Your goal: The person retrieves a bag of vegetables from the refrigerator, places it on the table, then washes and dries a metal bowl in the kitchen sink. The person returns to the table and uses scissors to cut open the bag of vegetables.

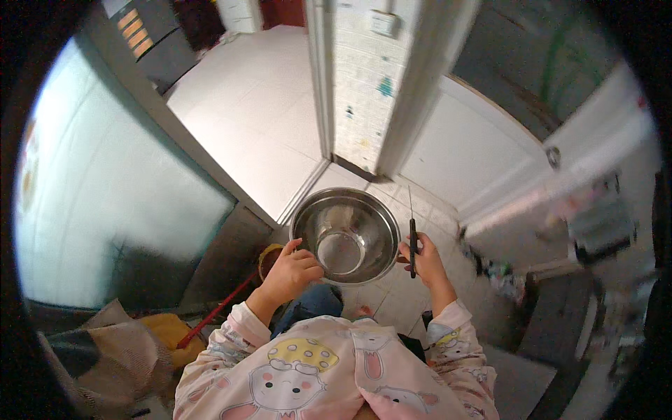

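Note:
A round stainless steel bowl (341, 253) is held level in front of me, with nothing seen inside it. My left hand (294, 270) grips its lower left rim, the fingers reaching over the edge. At the bowl's right side, my right hand (424, 258) holds a knife (412, 247) by its black handle, the thin blade pointing away from me. The fingertips of that hand are close to the bowl's right rim; whether they touch it I cannot tell.
A door frame and narrow tiled wall (365, 100) stand ahead, beside a doorway onto a pale floor (252, 110). Frosted glass (126, 184) is on the left. A red pole (218, 312) leans near a yellow-rimmed object. A white door (472, 147) stands at the right.

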The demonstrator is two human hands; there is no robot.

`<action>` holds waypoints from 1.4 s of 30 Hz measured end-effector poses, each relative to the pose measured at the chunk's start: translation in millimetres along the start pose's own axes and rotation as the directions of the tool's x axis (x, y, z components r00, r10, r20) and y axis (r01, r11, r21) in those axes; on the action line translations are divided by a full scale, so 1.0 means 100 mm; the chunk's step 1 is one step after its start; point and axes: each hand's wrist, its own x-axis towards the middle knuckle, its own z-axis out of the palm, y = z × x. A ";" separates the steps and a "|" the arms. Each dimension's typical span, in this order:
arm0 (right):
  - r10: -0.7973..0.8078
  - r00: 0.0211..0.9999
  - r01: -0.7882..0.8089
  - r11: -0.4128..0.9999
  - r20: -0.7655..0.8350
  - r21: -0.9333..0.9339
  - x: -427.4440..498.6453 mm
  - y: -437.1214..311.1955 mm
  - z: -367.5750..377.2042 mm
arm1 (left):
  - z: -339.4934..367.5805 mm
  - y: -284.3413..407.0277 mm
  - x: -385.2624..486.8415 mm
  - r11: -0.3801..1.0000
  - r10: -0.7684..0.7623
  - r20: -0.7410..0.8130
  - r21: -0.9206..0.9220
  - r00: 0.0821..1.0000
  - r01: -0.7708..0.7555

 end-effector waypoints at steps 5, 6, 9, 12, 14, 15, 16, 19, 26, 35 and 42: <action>-0.142 0.986 0.163 0.933 0.088 -0.321 1.55 -0.56 0.75 | -0.01 -1.10 0.29 0.991 -0.134 -0.109 0.002 0.985 0.135; -0.127 0.987 0.152 0.929 0.094 -0.339 1.84 -0.69 0.89 | -0.04 -1.38 0.39 0.995 -0.088 -0.141 0.034 0.986 0.094; 0.034 0.993 -0.009 0.977 0.110 -0.213 2.68 -1.20 1.31 | -0.21 -2.18 0.78 0.982 -0.187 -0.182 -0.047 0.965 0.181; 0.109 0.987 -0.088 0.981 0.121 -0.170 3.30 -1.66 1.68 | -0.47 -2.82 1.09 0.975 -0.220 -0.125 0.002 0.967 0.222; 0.063 0.983 -0.043 0.993 0.172 -0.114 3.64 -1.95 1.87 | -0.65 -3.21 1.27 0.974 -0.225 -0.179 0.000 0.958 0.228; -0.029 0.986 0.046 0.994 0.165 -0.101 3.85 -2.17 1.98 | -0.72 -3.43 1.40 0.971 -0.222 -0.250 0.029 0.942 0.237; -0.067 0.994 0.074 0.993 0.081 -0.092 3.98 -2.25 2.16 | -0.80 -3.57 1.45 0.961 -0.248 -0.283 0.048 0.926 0.272; -0.056 0.987 0.081 0.982 0.148 -0.168 4.50 -2.62 2.48 | -0.99 -4.10 1.63 0.900 -0.393 -0.362 0.037 0.845 0.435; -0.114 0.955 0.186 0.949 0.272 -0.254 5.99 -3.36 3.60 | -1.18 -5.18 2.00 0.614 -0.642 -0.662 -0.143 0.386 0.777; -0.082 0.881 0.038 0.994 0.466 0.103 6.65 -3.85 5.37 | -1.52 -6.49 1.88 -0.104 -0.967 0.022 -0.944 -0.252 0.314; -0.106 0.800 0.107 0.994 0.590 0.034 7.09 -4.00 6.43 | -1.93 -7.58 1.63 -0.238 -0.969 0.242 -0.968 -0.052 -0.080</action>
